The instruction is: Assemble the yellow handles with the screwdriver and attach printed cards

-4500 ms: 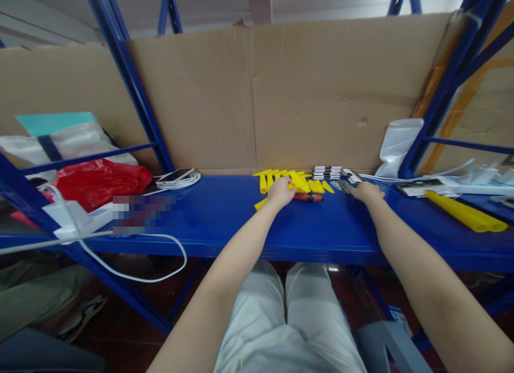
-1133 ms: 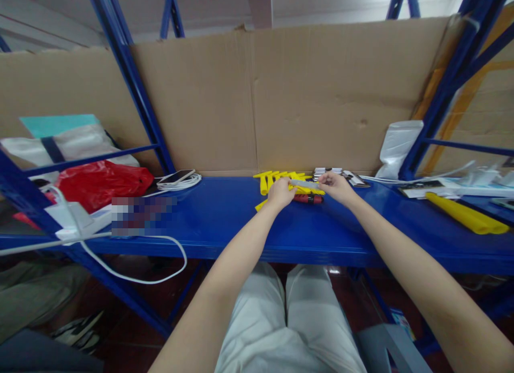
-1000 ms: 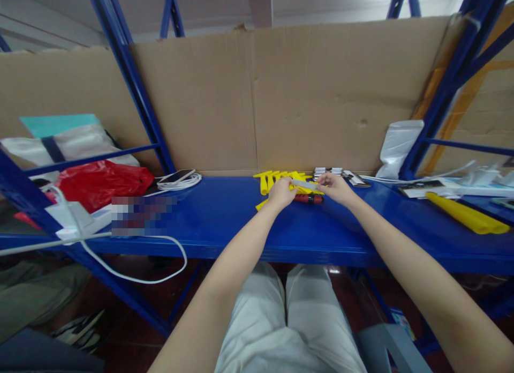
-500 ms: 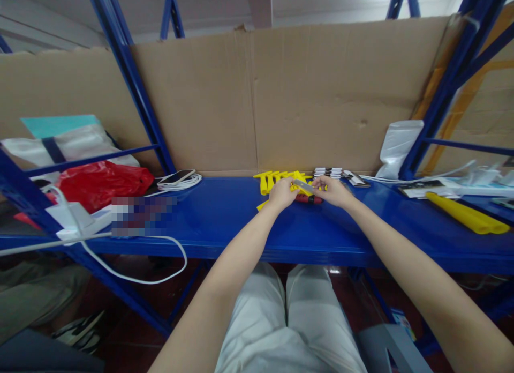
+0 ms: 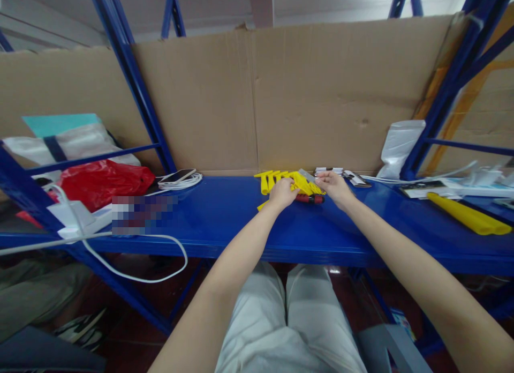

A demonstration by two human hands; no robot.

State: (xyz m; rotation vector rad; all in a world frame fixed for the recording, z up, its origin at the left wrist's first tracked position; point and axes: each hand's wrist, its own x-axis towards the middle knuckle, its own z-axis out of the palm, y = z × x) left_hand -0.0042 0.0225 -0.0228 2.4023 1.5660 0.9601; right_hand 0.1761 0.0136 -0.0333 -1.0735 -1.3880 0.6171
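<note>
Over the middle of the blue shelf, my left hand [image 5: 282,193] is closed, its fingertips around a yellow plastic piece [image 5: 297,184]; part of that piece is hidden by the hand. My right hand [image 5: 335,186] pinches the near end of a flat, thin grey strip [image 5: 307,174], which slants up to the left above the yellow parts. Several yellow T-shaped pieces [image 5: 264,183] lie in a row just behind and left of my left hand. Between the hands, a red and black tool [image 5: 310,199] rests on the shelf.
Small white and black packs [image 5: 356,179] lie behind my right hand. Yellow tapered tubes [image 5: 466,213] are at the right. A phone [image 5: 179,176] rests on a coiled white cable at the left, near a red bag [image 5: 104,183]. Cardboard [image 5: 257,99] stands along the back.
The grey strip has shifted away from my left hand, up and back, with my right hand on its end. My right hand has moved slightly right; my left hand has stayed nearly in place.
</note>
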